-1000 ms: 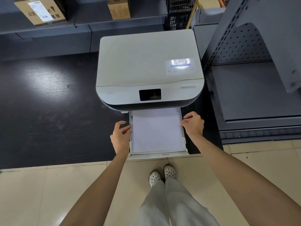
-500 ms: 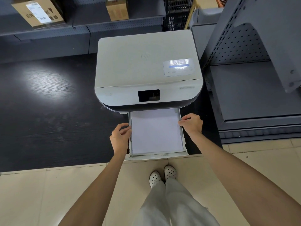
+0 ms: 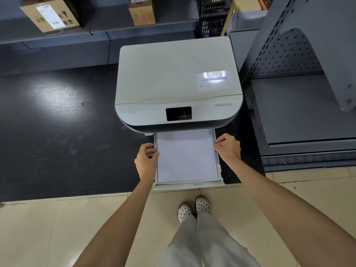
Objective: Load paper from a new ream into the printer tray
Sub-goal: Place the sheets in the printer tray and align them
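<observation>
A white printer (image 3: 177, 81) sits on a dark wooden table. Its paper tray (image 3: 189, 185) is pulled out toward me, and a stack of white paper (image 3: 185, 157) lies flat inside it. My left hand (image 3: 146, 160) rests on the tray's left side with the fingers curled over the paper's left edge. On the opposite side my right hand (image 3: 229, 147) has its fingertips on the paper's right edge. The back of the stack is hidden under the printer's front.
The dark table (image 3: 57, 122) extends far to the left. Grey metal shelving (image 3: 300, 108) stands close on the right. Cardboard boxes (image 3: 51, 15) sit on a shelf behind. My feet in white shoes (image 3: 193, 209) stand on beige floor tiles.
Both hands slid a little forward along the tray's sides toward the printer. The paper stack lies in the tray as before.
</observation>
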`<state>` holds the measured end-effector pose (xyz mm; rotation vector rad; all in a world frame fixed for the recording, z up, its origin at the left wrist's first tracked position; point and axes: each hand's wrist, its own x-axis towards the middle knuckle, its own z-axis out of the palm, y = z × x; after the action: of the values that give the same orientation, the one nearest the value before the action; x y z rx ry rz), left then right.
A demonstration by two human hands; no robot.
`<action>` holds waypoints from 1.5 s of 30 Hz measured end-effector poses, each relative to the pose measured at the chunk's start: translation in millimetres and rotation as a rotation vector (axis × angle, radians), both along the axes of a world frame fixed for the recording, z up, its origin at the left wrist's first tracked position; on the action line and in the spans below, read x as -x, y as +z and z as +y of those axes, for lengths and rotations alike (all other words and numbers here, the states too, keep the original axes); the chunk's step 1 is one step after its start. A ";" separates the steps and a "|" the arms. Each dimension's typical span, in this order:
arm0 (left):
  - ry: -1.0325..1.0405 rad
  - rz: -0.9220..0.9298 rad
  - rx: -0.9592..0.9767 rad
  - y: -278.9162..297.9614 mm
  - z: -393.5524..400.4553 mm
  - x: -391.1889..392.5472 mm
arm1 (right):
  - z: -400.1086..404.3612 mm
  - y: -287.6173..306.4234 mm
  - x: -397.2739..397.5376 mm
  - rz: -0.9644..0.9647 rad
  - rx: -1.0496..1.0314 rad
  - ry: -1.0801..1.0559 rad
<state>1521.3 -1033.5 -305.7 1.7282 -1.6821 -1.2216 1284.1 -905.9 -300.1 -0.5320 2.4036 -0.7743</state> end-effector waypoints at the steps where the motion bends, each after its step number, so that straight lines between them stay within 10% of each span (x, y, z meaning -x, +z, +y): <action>1: 0.018 -0.013 0.004 -0.3 0.4 2.2 | -0.1 -0.4 -0.1 0.010 -0.007 0.008; 45: -0.207 -0.278 0.130 -11.9 -7.7 11.8 | 0.8 2.1 6.8 0.035 -0.041 0.056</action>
<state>1509.5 -1041.2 -317.6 1.7415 -2.0978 -0.9627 1277.3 -905.1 -298.0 -0.5981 2.4203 -0.6955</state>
